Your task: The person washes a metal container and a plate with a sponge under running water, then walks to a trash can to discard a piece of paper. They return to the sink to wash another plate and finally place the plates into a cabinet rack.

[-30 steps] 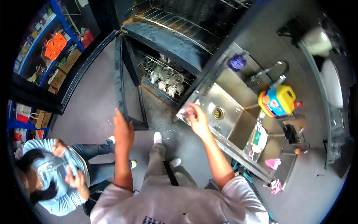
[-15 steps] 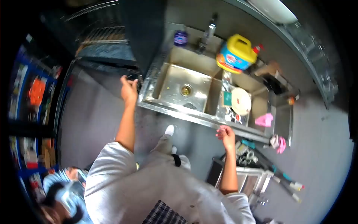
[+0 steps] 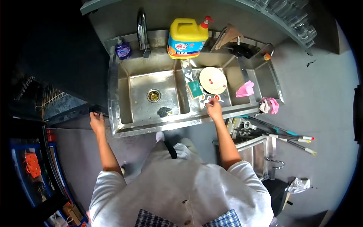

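My left hand is at the left front corner of the sink, fingers bent at a dark thing I cannot make out. My right hand reaches over the front rim into the middle basin, its fingers drawn together. At its fingertips lies a small round red-and-white item; whether they grip it is hidden. Just beyond are a cream plate with small red bits on it and a green sponge. A pink cloth lies to the right in that basin.
The left basin has a drain and dark scraps. Behind stand a purple soap bottle, a faucet and a yellow detergent jug. Pink and white gloves or cloths hang at the right rim. Mop handles lie at right.
My view has turned and come closer over the sink. My right hand has moved forward from in front of the rim to the small items by the plate. The left hand stays by the left corner.
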A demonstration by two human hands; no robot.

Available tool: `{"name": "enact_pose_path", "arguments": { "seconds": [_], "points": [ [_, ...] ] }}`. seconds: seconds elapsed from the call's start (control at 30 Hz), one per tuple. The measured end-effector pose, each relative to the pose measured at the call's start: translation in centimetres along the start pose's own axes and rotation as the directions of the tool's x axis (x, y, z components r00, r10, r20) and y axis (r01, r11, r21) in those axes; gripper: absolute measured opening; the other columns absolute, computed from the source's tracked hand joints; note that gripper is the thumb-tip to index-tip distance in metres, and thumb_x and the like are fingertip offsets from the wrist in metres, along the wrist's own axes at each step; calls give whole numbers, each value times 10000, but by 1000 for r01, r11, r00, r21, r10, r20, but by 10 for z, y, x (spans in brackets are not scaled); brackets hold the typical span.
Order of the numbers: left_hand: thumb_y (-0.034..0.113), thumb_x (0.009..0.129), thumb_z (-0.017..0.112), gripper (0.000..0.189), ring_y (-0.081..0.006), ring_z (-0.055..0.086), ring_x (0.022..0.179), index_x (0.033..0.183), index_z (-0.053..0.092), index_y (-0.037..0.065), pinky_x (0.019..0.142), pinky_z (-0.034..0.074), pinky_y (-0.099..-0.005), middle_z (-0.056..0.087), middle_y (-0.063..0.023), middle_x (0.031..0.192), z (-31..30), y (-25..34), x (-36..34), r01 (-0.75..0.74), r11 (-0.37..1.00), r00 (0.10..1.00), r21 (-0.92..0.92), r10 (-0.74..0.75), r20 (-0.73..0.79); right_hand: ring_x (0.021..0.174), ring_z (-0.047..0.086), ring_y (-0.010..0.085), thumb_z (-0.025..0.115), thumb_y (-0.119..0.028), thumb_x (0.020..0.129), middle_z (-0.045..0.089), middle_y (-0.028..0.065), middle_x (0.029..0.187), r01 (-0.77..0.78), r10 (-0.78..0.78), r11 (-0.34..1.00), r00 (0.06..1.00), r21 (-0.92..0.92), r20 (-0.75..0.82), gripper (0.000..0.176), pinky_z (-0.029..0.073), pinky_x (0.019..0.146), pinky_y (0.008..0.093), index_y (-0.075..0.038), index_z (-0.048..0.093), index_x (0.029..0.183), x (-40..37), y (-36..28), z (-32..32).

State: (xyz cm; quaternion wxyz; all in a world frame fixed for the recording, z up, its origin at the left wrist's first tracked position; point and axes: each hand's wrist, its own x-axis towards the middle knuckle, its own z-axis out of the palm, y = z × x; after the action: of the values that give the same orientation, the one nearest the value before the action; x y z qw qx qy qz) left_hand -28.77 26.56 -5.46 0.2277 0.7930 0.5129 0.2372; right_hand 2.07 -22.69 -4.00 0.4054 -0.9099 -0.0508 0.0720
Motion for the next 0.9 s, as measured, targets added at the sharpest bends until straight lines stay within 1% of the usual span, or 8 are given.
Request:
{"name": "enact_pose_path", "arguments": {
  "seconds": [0.17, 0.33, 0.6, 0.7, 0.77, 0.8, 0.83, 0.9],
  "points": [
    [122, 787, 606, 283, -361, 630, 914, 1056, 537, 65, 768, 488, -428, 661, -162, 973, -8, 70, -42, 63, 989, 984, 132, -84, 156, 1142, 450, 436, 776, -403, 636, 420, 264, 1261, 11, -11, 940, 1000, -341, 0, 946, 386, 976, 479, -11, 305, 1357, 53, -22, 46],
    [63, 806, 583, 175, -296, 647, 766, 977, 561, 36, 706, 498, -381, 643, -173, 819, 51, 125, -105, -144, 975, 917, -167, 195, 349, 926, 610, 390, 710, -419, 730, 612, 240, 1023, 140, -74, 895, 983, -424, 169, 728, 484, 816, 469, 25, 424, 1231, 84, -9, 74],
    [37, 792, 595, 215, -280, 632, 686, 1006, 579, 52, 657, 480, -367, 620, -152, 743, 79, 219, -176, 17, 996, 803, -93, 42, 594, 880, 628, 388, 557, -478, 854, 641, 232, 979, 228, -164, 936, 956, -266, 243, 499, 484, 778, 474, 4, 598, 978, 99, 12, 50],
    [19, 797, 584, 254, -292, 631, 692, 1046, 555, 60, 654, 484, -371, 623, -154, 739, 70, 215, -181, 41, 995, 875, -92, 8, 485, 670, 638, 358, 546, -410, 886, 619, 190, 675, 260, -229, 964, 918, -58, 324, 419, 496, 593, 463, -12, 614, 776, 155, 62, 39],
    [31, 811, 590, 240, -281, 637, 709, 1047, 549, 47, 652, 490, -360, 630, -141, 745, 66, 195, -186, -25, 978, 951, -209, 88, 296, 536, 618, 276, 531, -311, 907, 546, 150, 533, -61, -79, 975, 800, 212, 595, 356, 471, 456, 404, -3, 606, 745, 195, 86, 15],
    [32, 821, 588, 222, -260, 638, 692, 1040, 547, 41, 640, 491, -348, 626, -134, 732, 63, 183, -186, 4, 987, 953, -158, 44, 299, 487, 600, 213, 499, -211, 913, 536, 141, 549, -712, -50, 504, 541, 489, 840, 289, 439, 389, 366, 14, 597, 761, 220, 128, 12],
    [33, 832, 587, 204, -239, 639, 674, 1032, 546, 34, 628, 492, -337, 623, -126, 719, 58, 168, -193, 40, 994, 951, -101, -7, 309, 517, 590, 218, 487, -177, 890, 564, 149, 615, -509, 179, 775, 745, 374, 642, 239, 454, 408, 367, 27, 595, 826, 218, 128, 8],
    [26, 848, 577, 170, -192, 628, 618, 1013, 539, 26, 595, 486, -308, 607, -112, 684, 52, 141, -204, 186, 976, 914, -117, -128, 386, 503, 530, 188, 546, -228, 854, 594, 116, 708, 327, -243, 894, 929, -308, 280, 219, 467, 445, 349, -13, 558, 894, 248, 226, 34]
  ]
}}
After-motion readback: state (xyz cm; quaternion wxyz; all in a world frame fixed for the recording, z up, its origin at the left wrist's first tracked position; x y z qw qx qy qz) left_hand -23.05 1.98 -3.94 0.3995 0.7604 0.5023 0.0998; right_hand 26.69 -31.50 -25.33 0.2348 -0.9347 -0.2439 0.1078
